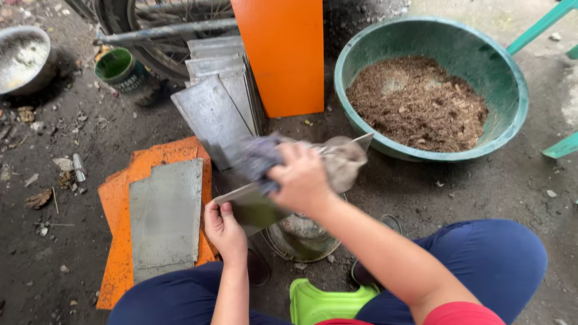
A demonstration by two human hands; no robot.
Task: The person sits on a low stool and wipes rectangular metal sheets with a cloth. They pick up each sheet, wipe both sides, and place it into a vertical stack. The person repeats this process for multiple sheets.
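Left hand (224,229) pinches the near corner of a metal sheet (253,204), held tilted above the ground. Right hand (301,177) closed on a rag (337,159), pressing it onto the sheet. Sheet looks thin, stiff, light, probably sharp-edged; grip by corners. Rag is soft.

- The floor (457,192) is dark, gritty ground littered with dry leaves and scraps.
- A green basin (512,78) of brown crumbly material sits on it at upper right.
- An orange board (114,204) lies flat at left (a grey metal sheet (165,216) rests on top).
- A small green can (123,71) and a metal bowl (24,57) stand at upper left.
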